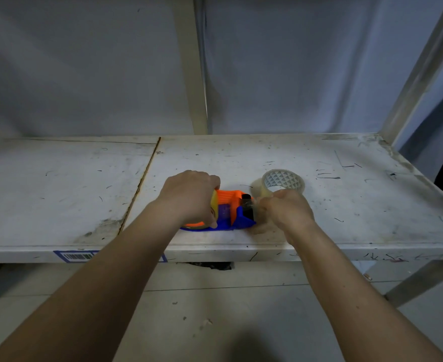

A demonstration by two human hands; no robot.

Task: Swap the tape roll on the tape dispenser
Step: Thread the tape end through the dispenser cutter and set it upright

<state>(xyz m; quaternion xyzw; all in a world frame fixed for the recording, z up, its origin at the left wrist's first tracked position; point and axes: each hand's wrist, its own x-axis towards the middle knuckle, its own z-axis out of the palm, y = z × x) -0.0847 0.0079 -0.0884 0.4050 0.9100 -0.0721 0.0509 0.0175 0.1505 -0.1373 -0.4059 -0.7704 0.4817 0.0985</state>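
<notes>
An orange and blue tape dispenser point(231, 207) lies on the scuffed white shelf point(241, 158) near its front edge. My left hand point(189, 197) covers its left end and grips the yellowish tape roll point(214, 205) mounted there. My right hand point(285, 212) is at the dispenser's right end, fingers pinched at the black cutter part, apparently on a clear strip of tape. A second roll of clear tape point(283, 182), with a triangle-patterned core, lies flat on the shelf just behind my right hand.
A barcode label with blue border point(75, 256) is stuck on the shelf's front edge. Upright posts point(191, 74) rise behind, and a slanted metal post point(421, 71) at the right. A seam point(142, 184) divides the shelf. Floor lies below.
</notes>
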